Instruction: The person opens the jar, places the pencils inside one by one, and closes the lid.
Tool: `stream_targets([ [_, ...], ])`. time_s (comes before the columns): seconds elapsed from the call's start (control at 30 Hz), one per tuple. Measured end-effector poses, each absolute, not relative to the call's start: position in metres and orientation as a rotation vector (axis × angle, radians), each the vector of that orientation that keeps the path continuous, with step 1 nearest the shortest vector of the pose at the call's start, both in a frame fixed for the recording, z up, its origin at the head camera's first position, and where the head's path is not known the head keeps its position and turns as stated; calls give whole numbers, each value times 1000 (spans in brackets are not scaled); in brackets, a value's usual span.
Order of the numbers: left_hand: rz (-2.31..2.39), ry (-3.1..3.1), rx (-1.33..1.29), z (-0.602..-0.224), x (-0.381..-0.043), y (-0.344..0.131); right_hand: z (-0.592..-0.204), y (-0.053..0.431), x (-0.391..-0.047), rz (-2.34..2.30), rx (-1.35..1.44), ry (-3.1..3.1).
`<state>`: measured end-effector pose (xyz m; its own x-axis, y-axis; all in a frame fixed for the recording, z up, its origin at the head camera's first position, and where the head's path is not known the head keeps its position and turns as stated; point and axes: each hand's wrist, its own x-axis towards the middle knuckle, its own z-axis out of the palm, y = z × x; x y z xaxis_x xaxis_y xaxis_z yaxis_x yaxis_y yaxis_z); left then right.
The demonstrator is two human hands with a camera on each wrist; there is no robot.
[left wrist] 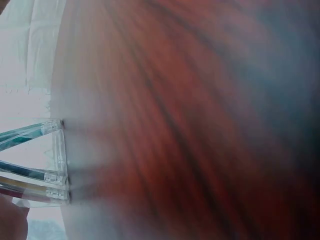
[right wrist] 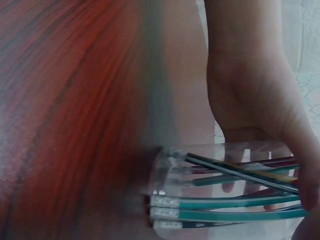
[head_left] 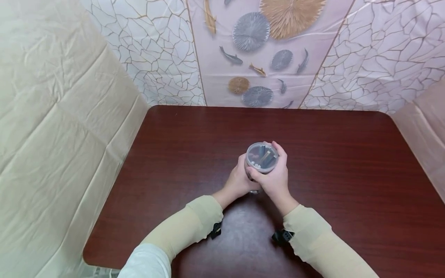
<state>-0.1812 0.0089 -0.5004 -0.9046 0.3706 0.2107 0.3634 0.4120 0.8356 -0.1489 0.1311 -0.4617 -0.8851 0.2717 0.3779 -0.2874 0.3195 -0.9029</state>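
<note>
A clear plastic jar [head_left: 262, 157] with a round see-through lid is held upright between both hands near the table's middle. Inside are several slim coloured sticks with clear ends, teal, dark, yellowish and reddish in the right wrist view [right wrist: 235, 202]. My left hand [head_left: 240, 180] grips the jar's left side. On the opposite side, my right hand [head_left: 278, 180] curls round it, thumb toward me. In the left wrist view the jar's lower end [left wrist: 60, 160] shows at the left edge, beside part of my left hand [left wrist: 12, 220]. Whether its base touches the table I cannot tell.
The dark red-brown wooden table [head_left: 347, 166] has rounded corners. A patterned cloth wall [head_left: 167, 50] rises behind its far edge, and a pale cloth [head_left: 62, 127] hangs along the left. Black camera mounts [head_left: 282, 236] sit at both wrists.
</note>
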Motion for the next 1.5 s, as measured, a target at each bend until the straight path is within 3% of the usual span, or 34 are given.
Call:
stream_targets([
  [0.5, 1517, 2674, 822, -506, -182, 7, -472, 134, -144, 1479, -42, -2230],
  [0.97, 1530, 2633, 793, -507, -186, 4, -491, 141, -144, 1515, -34, -2368],
  [1.5, 1330, 2661, 923, -509, -194, -5, -507, 176, -147, 1272, 366, -2632],
])
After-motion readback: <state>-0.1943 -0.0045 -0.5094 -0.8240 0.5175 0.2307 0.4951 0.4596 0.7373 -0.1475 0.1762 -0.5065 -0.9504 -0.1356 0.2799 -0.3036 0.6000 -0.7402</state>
